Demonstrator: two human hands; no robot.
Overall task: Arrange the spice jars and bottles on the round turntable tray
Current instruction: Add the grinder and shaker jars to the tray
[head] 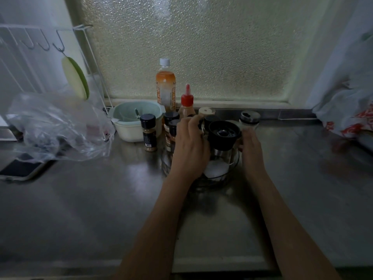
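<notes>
The round turntable tray (232,168) sits on the steel counter (101,199), near the back by the bumpy window (201,47); only its thin dark wire rim shows, since both hands are around it; a big grinder with a black top (223,136) stands on the tray, with white stuff in its clear bottom; the left hand (190,150) is curled on the tray's left side, fingers up by the dark jar tops behind the grinder, and it is too dim to tell just what it has hold of; the right hand (251,148) lies flat against the tray's right side, fingers straight, touching but not holding that I can see; a shaker with a silver lid (249,119) stands just behind that hand; two small spice jars with black lids (171,128) stand just left of the left hand, and one more spice jar (149,132) stands apart, further left; behind them are a red-capped sauce bottle (187,104) and a tall orange bottle (165,85); a pale green bowl (135,120) sits left, then a clear plastic bag (60,126) and a phone (22,166).
</notes>
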